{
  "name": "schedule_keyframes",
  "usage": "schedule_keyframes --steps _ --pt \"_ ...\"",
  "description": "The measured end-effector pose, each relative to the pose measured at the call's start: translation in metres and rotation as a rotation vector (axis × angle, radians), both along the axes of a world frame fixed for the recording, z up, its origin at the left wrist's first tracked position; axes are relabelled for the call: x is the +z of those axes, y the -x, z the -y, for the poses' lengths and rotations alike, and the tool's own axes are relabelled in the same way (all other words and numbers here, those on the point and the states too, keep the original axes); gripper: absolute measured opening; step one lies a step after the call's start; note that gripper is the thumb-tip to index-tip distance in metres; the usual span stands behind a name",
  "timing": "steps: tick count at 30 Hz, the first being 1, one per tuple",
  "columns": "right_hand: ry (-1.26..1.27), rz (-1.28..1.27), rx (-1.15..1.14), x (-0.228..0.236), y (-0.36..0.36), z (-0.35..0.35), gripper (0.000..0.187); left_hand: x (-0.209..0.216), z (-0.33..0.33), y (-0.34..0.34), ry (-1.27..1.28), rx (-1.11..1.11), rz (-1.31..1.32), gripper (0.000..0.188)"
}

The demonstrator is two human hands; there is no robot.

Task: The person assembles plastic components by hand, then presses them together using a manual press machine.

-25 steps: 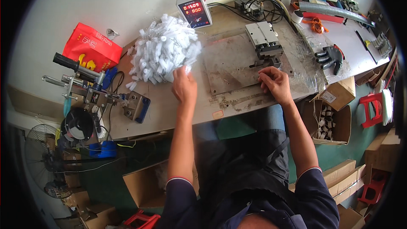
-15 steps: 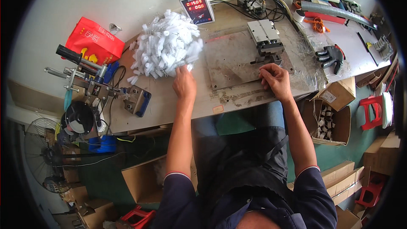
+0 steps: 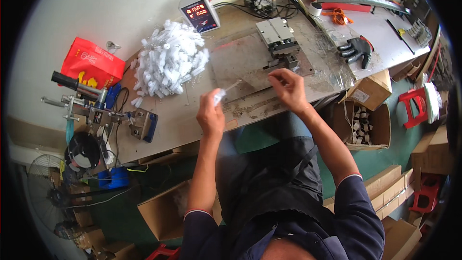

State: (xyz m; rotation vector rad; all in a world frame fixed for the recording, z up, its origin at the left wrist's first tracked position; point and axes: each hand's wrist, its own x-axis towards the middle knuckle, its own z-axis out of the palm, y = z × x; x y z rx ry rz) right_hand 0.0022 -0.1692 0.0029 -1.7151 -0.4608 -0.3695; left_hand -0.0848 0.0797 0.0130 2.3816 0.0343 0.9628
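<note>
Overhead view of a workbench (image 3: 159, 130). At its rear stands one grey meter box with red digits (image 3: 199, 11); to its right, one metal clamp fixture (image 3: 279, 43) sits on a worn metal plate (image 3: 240, 62). One heap of small white plastic parts (image 3: 167, 62) lies on the left half of the bench, just beside the plate's left edge. Further left lie one red bag (image 3: 91, 61) and one hand-lever press tool (image 3: 103, 113). One black glove (image 3: 357, 50) lies on a clear sheet at the right, and one open cardboard box (image 3: 368, 125) of small pieces stands below the bench edge.

The left hand (image 3: 211, 115) is raised over the front of the plate, its fingers closed around one small clear-and-white part (image 3: 220, 96), which protrudes from the top of the fist; a thin stem runs from it up and to the right. The right hand (image 3: 288, 89) hovers near the clamp fixture, fingers loosely pinched; whether it holds anything cannot be told. Nothing lies between the two hands but the bare plate. The heap is well apart from the held part.
</note>
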Motion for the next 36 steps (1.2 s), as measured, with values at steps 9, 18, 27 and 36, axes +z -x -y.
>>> schedule_keyframes --steps 9,18,27,36 --pt "0.510 0.284 0.040 0.029 0.015 0.004 0.007 0.020 0.056 -0.028 0.103 -0.516 -0.107 0.036" --pt "0.411 -0.248 0.114 0.025 0.016 0.033 0.011 0.022 0.077 -0.056 -0.039 -0.539 0.013 0.045" --pt "0.473 -0.187 -0.408 0.005 -0.013 0.030 0.014 -0.020 0.049 -0.083 0.232 -0.163 0.029 0.029" --pt "0.513 -0.204 -0.508 0.007 -0.016 0.015 0.014 -0.015 0.050 -0.082 0.151 -0.185 -0.001 0.020"
